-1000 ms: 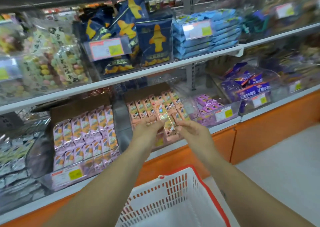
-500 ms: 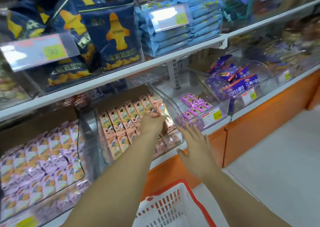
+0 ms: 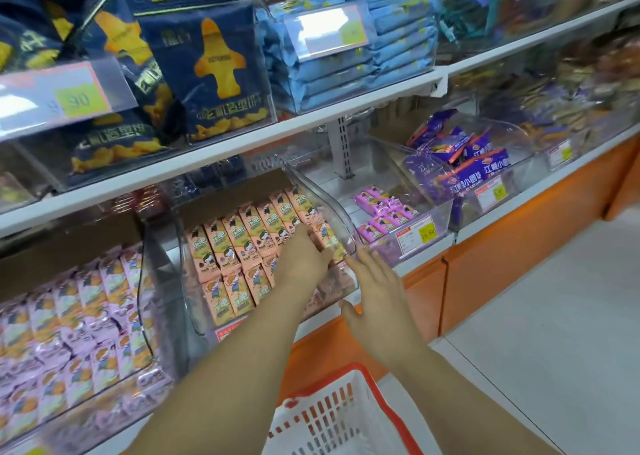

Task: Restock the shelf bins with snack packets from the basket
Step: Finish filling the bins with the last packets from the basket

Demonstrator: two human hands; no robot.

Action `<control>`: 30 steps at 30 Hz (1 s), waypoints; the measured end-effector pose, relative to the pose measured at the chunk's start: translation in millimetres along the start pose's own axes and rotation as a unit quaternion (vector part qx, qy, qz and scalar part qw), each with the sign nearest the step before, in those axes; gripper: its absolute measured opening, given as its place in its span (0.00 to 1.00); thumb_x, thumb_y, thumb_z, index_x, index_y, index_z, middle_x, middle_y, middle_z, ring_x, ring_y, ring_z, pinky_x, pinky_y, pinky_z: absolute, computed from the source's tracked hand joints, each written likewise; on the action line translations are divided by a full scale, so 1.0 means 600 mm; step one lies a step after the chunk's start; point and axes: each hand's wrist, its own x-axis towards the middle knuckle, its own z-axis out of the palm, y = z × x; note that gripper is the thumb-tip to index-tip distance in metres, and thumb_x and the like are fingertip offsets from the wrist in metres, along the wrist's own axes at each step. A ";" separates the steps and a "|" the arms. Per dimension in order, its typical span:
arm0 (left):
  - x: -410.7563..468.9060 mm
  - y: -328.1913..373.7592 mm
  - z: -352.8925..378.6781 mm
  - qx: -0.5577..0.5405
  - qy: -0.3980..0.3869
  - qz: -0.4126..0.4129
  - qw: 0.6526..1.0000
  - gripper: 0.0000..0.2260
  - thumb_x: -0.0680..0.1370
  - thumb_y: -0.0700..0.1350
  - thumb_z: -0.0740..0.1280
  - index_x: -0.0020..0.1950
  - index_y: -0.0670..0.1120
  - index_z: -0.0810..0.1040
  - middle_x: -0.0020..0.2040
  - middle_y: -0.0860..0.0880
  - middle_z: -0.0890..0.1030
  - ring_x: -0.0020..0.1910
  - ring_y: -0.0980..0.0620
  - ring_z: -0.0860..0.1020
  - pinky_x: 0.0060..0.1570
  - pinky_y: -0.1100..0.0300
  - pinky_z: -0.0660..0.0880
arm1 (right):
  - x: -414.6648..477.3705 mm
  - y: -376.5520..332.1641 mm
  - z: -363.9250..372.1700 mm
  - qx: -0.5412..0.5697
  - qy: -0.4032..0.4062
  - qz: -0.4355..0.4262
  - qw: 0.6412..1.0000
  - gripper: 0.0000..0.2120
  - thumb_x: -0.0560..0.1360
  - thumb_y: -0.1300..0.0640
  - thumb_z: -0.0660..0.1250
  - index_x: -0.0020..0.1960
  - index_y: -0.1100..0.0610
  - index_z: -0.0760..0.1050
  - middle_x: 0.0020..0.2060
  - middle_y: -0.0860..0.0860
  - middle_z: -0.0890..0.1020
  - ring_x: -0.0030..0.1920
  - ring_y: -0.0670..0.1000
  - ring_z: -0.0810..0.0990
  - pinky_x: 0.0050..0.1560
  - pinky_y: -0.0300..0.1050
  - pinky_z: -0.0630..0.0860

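Evidently, the left hand (image 3: 304,258) lay palm down inside the clear bin (image 3: 334,208) at the centre of the frame, arm stretched forward, fingers upon the peach snack packets (image 3: 235,246) stacked there in rows. Whether it pinched a packet could not be told. The right hand (image 3: 379,290) hovered just right of it at the bin's front corner, fingers straight and spread, holding nothing. The white basket (image 3: 322,416) with its red rim sat at the bottom centre, below both forearms.

One second earlier both hands had held a single packet between them before the bin. Half a second earlier the left had already reached in and the right had let go. Both hands kept nearly the same pose since.

A price tag (image 3: 65,97) at upper left read "90" on a yellow patch. Navy bags (image 3: 214,73) behind it bore a yellow aeroplane shape. Purple packets (image 3: 478,174) at centre right carried Chinese characters beginning "江". The small tag (image 3: 417,234) below them ended in "80".
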 end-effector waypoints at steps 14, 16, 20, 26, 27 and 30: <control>-0.128 -0.090 -0.147 0.165 0.034 0.140 0.976 0.17 0.79 0.47 0.60 0.69 0.55 0.70 0.61 0.54 0.77 0.56 0.52 0.77 0.52 0.53 0.76 | -0.027 -0.124 0.039 0.056 0.044 -0.117 0.991 0.23 0.69 0.52 0.55 0.60 0.53 0.79 0.58 0.50 0.79 0.61 0.55 0.74 0.61 0.55 0.72; -0.171 -0.138 -0.183 0.165 0.073 0.154 0.971 0.14 0.80 0.46 0.60 0.65 0.54 0.74 0.60 0.55 0.78 0.56 0.52 0.77 0.51 0.54 0.75 | -0.040 -0.167 0.053 0.071 -0.001 -0.136 0.988 0.17 0.72 0.56 0.58 0.57 0.52 0.80 0.52 0.50 0.81 0.55 0.54 0.76 0.56 0.51 0.74; -0.243 -0.234 -0.250 0.165 0.111 0.109 0.974 0.11 0.79 0.47 0.61 0.60 0.54 0.77 0.56 0.55 0.80 0.53 0.52 0.78 0.50 0.53 0.75 | -0.065 -0.248 0.086 0.083 -0.063 -0.194 0.975 0.10 0.75 0.60 0.64 0.54 0.55 0.80 0.45 0.51 0.81 0.48 0.54 0.78 0.45 0.42 0.70; -0.287 -0.357 -0.323 0.247 0.075 0.026 0.966 0.16 0.82 0.51 0.57 0.70 0.54 0.69 0.67 0.53 0.72 0.62 0.50 0.73 0.57 0.55 0.71 | -0.080 -0.337 0.141 -0.015 -0.076 -0.298 0.952 0.14 0.76 0.57 0.64 0.61 0.53 0.77 0.58 0.52 0.79 0.62 0.56 0.75 0.62 0.54 0.71; -0.287 -0.372 -0.330 0.262 0.055 0.010 0.963 0.17 0.82 0.53 0.55 0.71 0.55 0.67 0.69 0.52 0.70 0.64 0.49 0.71 0.59 0.54 0.70 | -0.073 -0.350 0.152 -0.061 -0.083 -0.324 0.940 0.16 0.77 0.55 0.63 0.64 0.53 0.75 0.63 0.52 0.76 0.67 0.56 0.71 0.68 0.58 0.66; -0.282 -0.403 -0.337 0.297 -0.009 -0.030 0.954 0.20 0.83 0.56 0.50 0.75 0.57 0.61 0.75 0.51 0.63 0.71 0.47 0.64 0.67 0.52 0.64 | -0.033 -0.373 0.172 -0.218 -0.148 -0.327 0.907 0.23 0.81 0.48 0.55 0.74 0.51 0.60 0.76 0.50 0.56 0.77 0.52 0.49 0.75 0.60 0.41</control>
